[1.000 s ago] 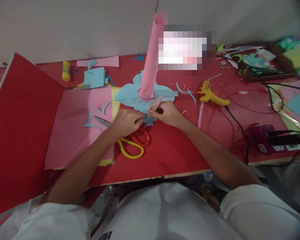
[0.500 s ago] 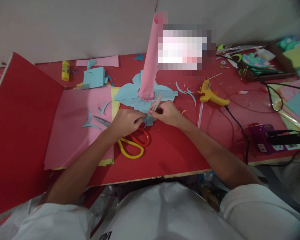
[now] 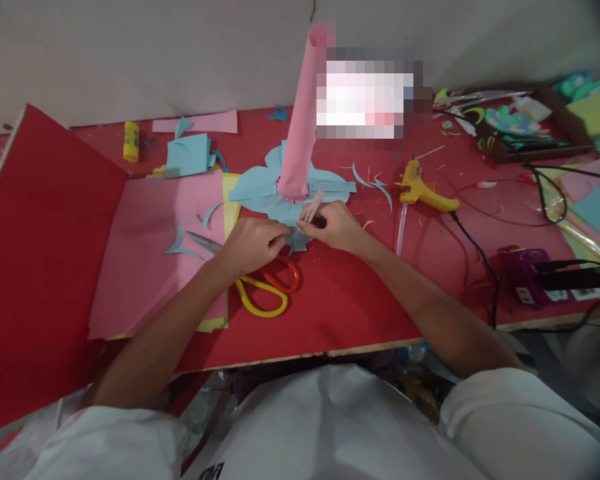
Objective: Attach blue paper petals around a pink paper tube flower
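A light-blue paper flower [image 3: 253, 185] lies flat on the red table, and a tall rolled pink paper tube [image 3: 299, 120] stands up from its middle. My right hand [image 3: 337, 225] is closed around a short, pale, pen-like stick [image 3: 314, 205], its lower end hidden by the fingers at the near petal. My left hand [image 3: 254, 247] has its fingers curled, with the fingertips on that same petal's left side. Scissors [image 3: 263, 310] with yellow and red handles lie partly under the left hand, their blades on pink paper sheets [image 3: 160, 267].
A yellow hot glue gun [image 3: 425, 190] with a clear glue stick and black cord lies to the right. Further right are a purple box [image 3: 525, 277] and a brown tray [image 3: 575, 143] of scraps. A glue stick tube [image 3: 131, 141] and red board [image 3: 45, 267] are left.
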Demonstrator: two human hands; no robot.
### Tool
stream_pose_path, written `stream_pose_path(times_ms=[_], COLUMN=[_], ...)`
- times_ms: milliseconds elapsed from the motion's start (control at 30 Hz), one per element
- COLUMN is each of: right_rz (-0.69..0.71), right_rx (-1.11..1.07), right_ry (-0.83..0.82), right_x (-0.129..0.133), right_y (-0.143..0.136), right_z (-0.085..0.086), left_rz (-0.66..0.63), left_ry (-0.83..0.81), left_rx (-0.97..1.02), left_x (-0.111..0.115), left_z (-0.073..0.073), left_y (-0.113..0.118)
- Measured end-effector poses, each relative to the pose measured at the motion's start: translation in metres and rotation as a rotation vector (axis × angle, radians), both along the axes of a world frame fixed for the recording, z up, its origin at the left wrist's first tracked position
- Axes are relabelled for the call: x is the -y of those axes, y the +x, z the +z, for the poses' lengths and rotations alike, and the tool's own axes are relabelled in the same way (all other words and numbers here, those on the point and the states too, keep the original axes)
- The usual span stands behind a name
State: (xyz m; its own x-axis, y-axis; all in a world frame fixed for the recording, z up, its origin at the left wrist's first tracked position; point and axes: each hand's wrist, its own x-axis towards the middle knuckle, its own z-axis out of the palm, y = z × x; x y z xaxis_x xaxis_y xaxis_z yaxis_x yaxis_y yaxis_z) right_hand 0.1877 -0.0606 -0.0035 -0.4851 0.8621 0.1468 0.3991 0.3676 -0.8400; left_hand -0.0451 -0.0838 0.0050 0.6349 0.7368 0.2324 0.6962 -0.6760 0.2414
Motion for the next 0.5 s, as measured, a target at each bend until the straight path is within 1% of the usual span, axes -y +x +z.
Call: stream_pose_path(times_ms=[233, 500], right_rz=[-0.055, 0.001], right_rx=[-0.022, -0.043], right_ry=[0.013, 0.018], right_x=[-0.0010, 0.0008], right_y=[0.0001, 0.0009], right_z=[-0.0021, -0.0002], left_rz=[-0.008, -0.001], left_ry=[-0.037, -0.016], left_rx=[0.000, -0.003], left_x=[-0.0002, 0.0003], left_z=[-0.0002, 0.0017], left_y=[0.0002, 0.0010])
